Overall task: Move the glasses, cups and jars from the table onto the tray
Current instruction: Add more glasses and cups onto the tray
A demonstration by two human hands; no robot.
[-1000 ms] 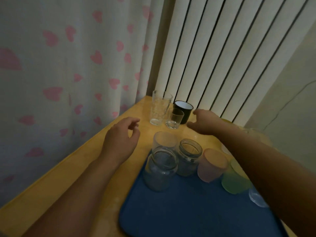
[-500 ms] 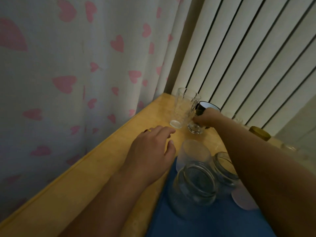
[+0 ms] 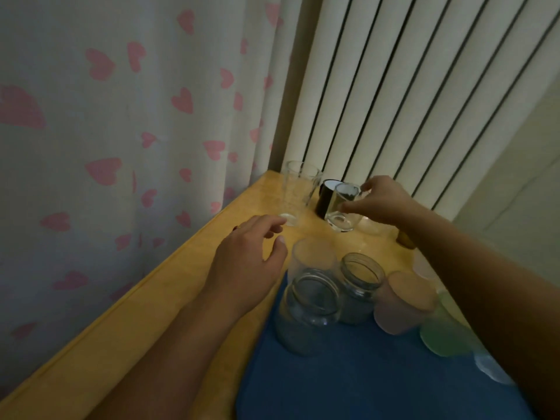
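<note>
My right hand (image 3: 380,201) grips a small clear glass (image 3: 344,207) and holds it tilted just above the wooden table (image 3: 169,301), in front of a black cup (image 3: 325,197). A tall clear glass (image 3: 298,190) stands at the far corner. My left hand (image 3: 247,259) hovers open over the table, its fingers close to the tall glass's base. On the blue tray (image 3: 363,374) stand a frosted glass (image 3: 313,256), two glass jars (image 3: 309,310) (image 3: 359,286), a pink cup (image 3: 404,301) and a green cup (image 3: 442,331).
A heart-print curtain (image 3: 121,131) hangs along the table's left edge and a ribbed white panel (image 3: 409,86) stands behind it. A brown-lidded object (image 3: 406,237) and another clear item (image 3: 492,366) are partly hidden by my right arm.
My right hand reached to the small glass, closed on it and lifted and tilted it off the table. My left hand moved forward toward the tall glass.
</note>
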